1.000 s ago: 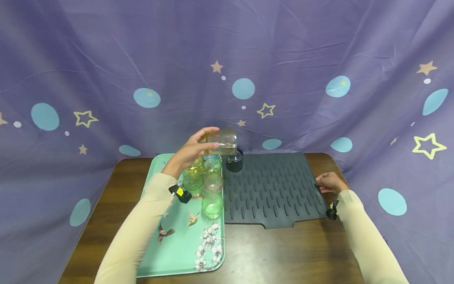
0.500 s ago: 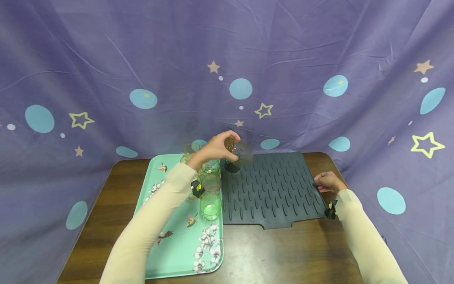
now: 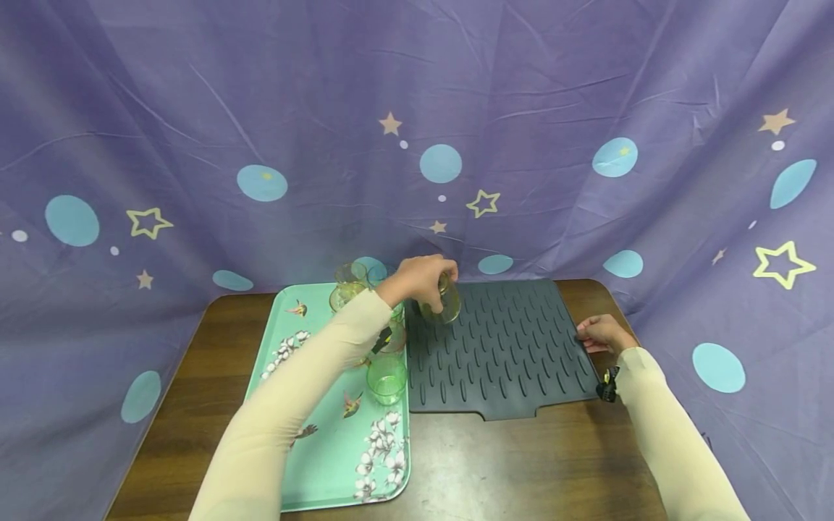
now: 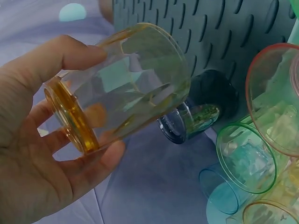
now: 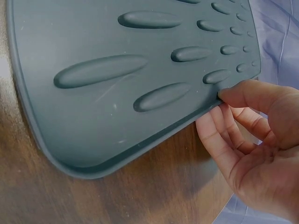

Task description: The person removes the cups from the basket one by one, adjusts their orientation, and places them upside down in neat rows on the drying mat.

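Observation:
My left hand [image 3: 420,281] grips a clear, amber-tinted glass tumbler [image 4: 135,79] by its thick base. It is over the back left corner of the dark grey drying mat [image 3: 502,347], its mouth turned down and away from my palm. Close by, a dark tumbler [image 4: 219,91] stands at the mat's corner in the left wrist view; in the head view the hand and held glass hide most of it. At the mat's right edge, my right hand [image 3: 606,333] pinches the rim between thumb and fingers, as the right wrist view shows.
Left of the mat lies a mint-green tray [image 3: 319,470] with bird and flower prints. Several tinted tumblers stand along its right and back, including a green tumbler [image 3: 387,387] at the front. Brown wooden table [image 3: 482,463] surrounds both; a purple curtain [image 3: 339,145] hangs behind.
My left hand has carried the amber tumbler rightward and down from above the tray to the mat's back corner, tipping its mouth downward. The right hand stays on the mat's edge.

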Available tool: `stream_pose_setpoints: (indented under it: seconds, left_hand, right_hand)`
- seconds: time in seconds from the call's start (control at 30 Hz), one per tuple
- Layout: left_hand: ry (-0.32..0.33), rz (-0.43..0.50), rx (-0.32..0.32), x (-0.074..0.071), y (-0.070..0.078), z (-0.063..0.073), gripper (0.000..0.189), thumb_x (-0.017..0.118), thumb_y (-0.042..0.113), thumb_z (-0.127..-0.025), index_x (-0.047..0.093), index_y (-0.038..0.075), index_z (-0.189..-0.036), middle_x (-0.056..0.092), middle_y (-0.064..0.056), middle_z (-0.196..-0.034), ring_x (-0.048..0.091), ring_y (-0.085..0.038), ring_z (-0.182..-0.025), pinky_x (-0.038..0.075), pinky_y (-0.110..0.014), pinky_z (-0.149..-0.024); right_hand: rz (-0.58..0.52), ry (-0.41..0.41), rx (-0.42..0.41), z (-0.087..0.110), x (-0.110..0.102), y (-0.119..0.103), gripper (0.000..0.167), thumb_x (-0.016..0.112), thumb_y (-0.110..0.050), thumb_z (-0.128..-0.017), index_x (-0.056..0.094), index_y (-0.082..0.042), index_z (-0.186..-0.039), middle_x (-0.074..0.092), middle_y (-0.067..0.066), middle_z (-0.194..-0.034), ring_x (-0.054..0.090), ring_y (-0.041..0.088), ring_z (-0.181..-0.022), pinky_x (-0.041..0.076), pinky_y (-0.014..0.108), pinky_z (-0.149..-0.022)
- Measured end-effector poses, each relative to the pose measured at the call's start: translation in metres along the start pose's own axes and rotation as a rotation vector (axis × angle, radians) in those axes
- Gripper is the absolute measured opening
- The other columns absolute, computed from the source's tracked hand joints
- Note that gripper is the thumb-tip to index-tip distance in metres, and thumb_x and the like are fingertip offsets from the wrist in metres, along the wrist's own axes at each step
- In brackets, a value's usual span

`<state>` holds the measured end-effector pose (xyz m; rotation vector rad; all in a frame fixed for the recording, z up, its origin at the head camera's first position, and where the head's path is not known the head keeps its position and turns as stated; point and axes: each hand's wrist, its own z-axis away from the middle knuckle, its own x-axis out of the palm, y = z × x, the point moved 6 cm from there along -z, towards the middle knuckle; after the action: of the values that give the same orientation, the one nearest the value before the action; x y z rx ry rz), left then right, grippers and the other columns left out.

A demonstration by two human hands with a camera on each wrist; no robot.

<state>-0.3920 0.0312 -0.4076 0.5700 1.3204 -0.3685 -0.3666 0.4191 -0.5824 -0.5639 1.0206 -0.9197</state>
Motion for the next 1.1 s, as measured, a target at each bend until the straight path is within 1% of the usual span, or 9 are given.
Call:
stream_pose_setpoints:
  seconds: [0.1,0.23,0.43,0.57,0.77,0.87,1.0,1.07,1.1]
  left_hand:
    - [-0.036,-0.06,-0.023,0.005,0.003,-0.006,0.05,0.086,0.021,-0.075,0.06,0.028,-0.118,0.059,0.002,-0.116,0.054,-0.018,-0.093,0.048,-0.038,-0.076]
    - [-0.082,-0.138,-0.053,0.011,0.004,-0.014,0.049,0.085,0.018,-0.074,0.059,0.027,-0.115,0.058,0.002,-0.113,0.052,-0.018,-0.09,0.048,-0.037,-0.078]
    - [-0.134,-0.22,-0.072,0.01,0.012,-0.023,0.047,0.086,0.013,-0.072,0.057,0.024,-0.108,0.058,0.001,-0.11,0.046,-0.018,-0.085,0.047,-0.035,-0.073]
    - [-0.179,-0.233,-0.07,0.008,0.019,-0.024,0.045,0.085,0.014,-0.073,0.056,0.024,-0.107,0.059,0.001,-0.109,0.046,-0.017,-0.084,0.044,-0.034,-0.07]
    - [-0.257,-0.246,-0.057,0.007,0.027,-0.019,0.046,0.087,0.019,-0.076,0.055,0.024,-0.108,0.06,0.003,-0.108,0.05,-0.016,-0.084,0.045,-0.032,-0.07]
    - [-0.276,-0.264,-0.065,0.01,0.028,-0.019,0.045,0.089,0.021,-0.075,0.053,0.025,-0.102,0.059,0.004,-0.103,0.05,-0.015,-0.083,0.045,-0.031,-0.071]
    - [-0.293,-0.299,-0.083,0.017,0.029,-0.02,0.045,0.092,0.023,-0.072,0.049,0.024,-0.087,0.055,0.006,-0.09,0.048,-0.013,-0.077,0.044,-0.029,-0.067]
    - [-0.315,-0.324,-0.078,0.02,0.031,-0.021,0.045,0.093,0.025,-0.072,0.05,0.023,-0.085,0.055,0.006,-0.087,0.047,-0.012,-0.075,0.044,-0.029,-0.066]
    - [-0.326,-0.338,-0.074,0.022,0.033,-0.022,0.044,0.093,0.026,-0.072,0.052,0.022,-0.087,0.056,0.006,-0.088,0.048,-0.012,-0.074,0.046,-0.029,-0.067]
  right_hand:
    - [0.006,0.003,0.001,0.0,-0.001,0.0,0.02,0.058,-0.001,-0.097,0.057,0.013,-0.111,0.062,0.002,-0.078,0.063,0.012,-0.069,0.062,0.031,-0.068]
    - [0.017,-0.003,0.004,0.001,-0.001,0.0,0.022,0.058,-0.001,-0.097,0.057,0.014,-0.112,0.062,0.003,-0.08,0.063,0.013,-0.07,0.063,0.033,-0.07]
    - [0.022,-0.001,0.0,0.0,-0.004,0.001,0.023,0.058,-0.001,-0.097,0.057,0.015,-0.113,0.063,0.002,-0.081,0.063,0.014,-0.071,0.063,0.034,-0.072]
    - [0.024,-0.012,-0.01,0.002,-0.002,-0.001,0.023,0.058,-0.002,-0.097,0.057,0.014,-0.114,0.063,0.002,-0.08,0.064,0.014,-0.071,0.063,0.034,-0.072]
    - [0.016,-0.019,-0.006,0.001,0.0,-0.001,0.02,0.058,-0.002,-0.098,0.057,0.013,-0.111,0.063,0.002,-0.079,0.064,0.013,-0.07,0.062,0.033,-0.071]
    - [0.008,-0.019,-0.001,-0.001,-0.001,0.001,0.02,0.058,-0.001,-0.097,0.058,0.014,-0.11,0.063,0.001,-0.077,0.064,0.013,-0.069,0.062,0.032,-0.07]
    - [0.006,-0.018,0.003,-0.003,-0.002,0.002,0.019,0.058,-0.001,-0.097,0.058,0.014,-0.108,0.063,0.0,-0.077,0.063,0.012,-0.069,0.062,0.031,-0.068]
    - [0.009,-0.015,0.008,-0.002,-0.001,0.002,0.019,0.058,-0.001,-0.097,0.058,0.014,-0.108,0.063,0.0,-0.077,0.063,0.012,-0.068,0.062,0.031,-0.068]
    - [0.011,-0.017,0.007,-0.002,0.0,0.002,0.019,0.058,-0.001,-0.097,0.058,0.014,-0.109,0.062,0.0,-0.077,0.063,0.012,-0.068,0.062,0.031,-0.068]
